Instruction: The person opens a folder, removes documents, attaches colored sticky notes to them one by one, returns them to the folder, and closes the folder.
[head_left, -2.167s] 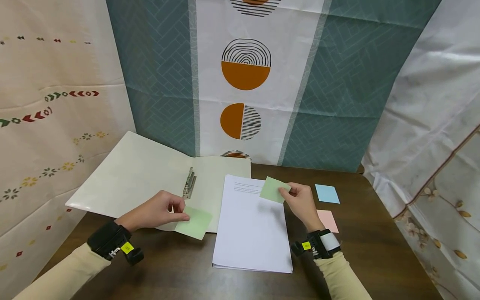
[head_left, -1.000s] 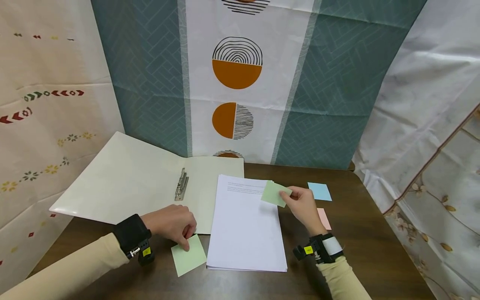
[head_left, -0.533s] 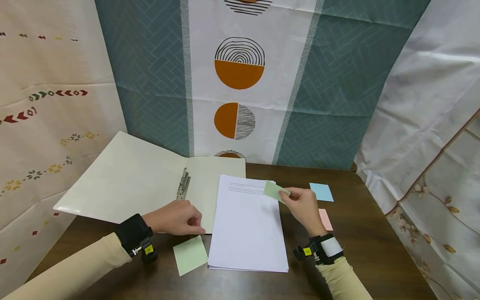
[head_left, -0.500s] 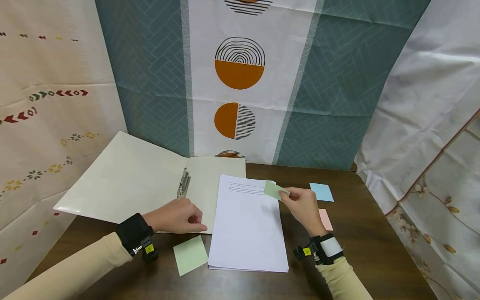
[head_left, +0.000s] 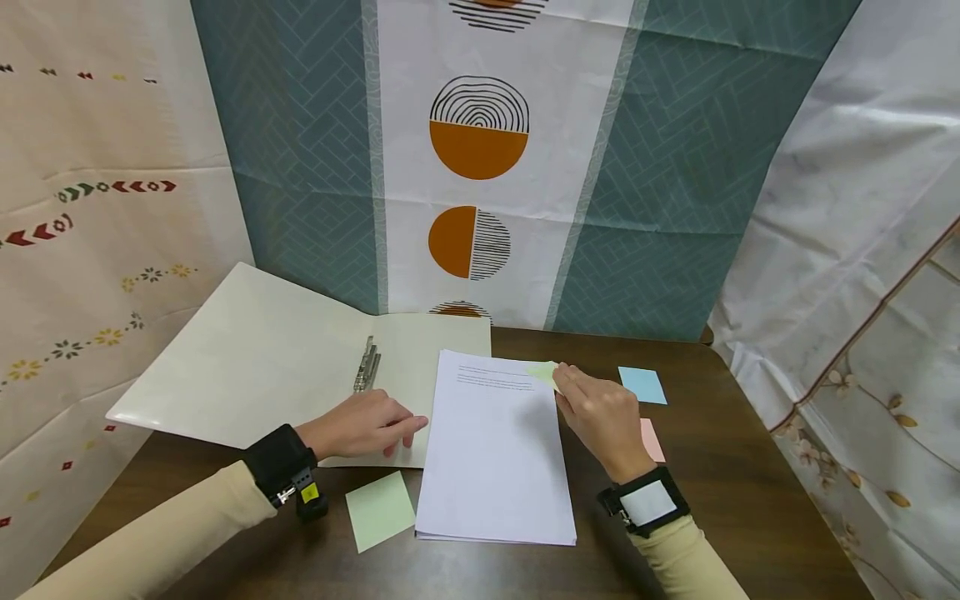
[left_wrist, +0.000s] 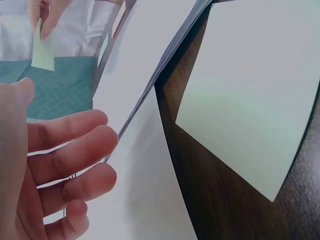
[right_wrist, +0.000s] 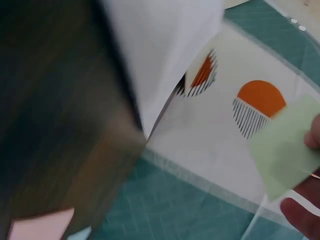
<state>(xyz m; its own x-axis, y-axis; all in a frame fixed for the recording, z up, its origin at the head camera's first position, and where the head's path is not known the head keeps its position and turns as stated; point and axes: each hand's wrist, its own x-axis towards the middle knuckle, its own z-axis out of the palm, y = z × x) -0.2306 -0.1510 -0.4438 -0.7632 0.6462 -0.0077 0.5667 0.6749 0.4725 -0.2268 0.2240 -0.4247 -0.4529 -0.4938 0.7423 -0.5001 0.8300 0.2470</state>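
Over the top right corner of the white paper stack [head_left: 487,467], our right hand [head_left: 603,417] pinches one green note [head_left: 541,372] by its edge. Our left hand [head_left: 367,425] holds nothing; its fingers are loose beside the stack's left side, and we cannot tell if they touch it. To do this well, we think we should hold the note lightly so it won't bend, keep it straight, and steady the sheets with our left fingers. The other green note [head_left: 381,512] lies on the table [head_left: 487,575].
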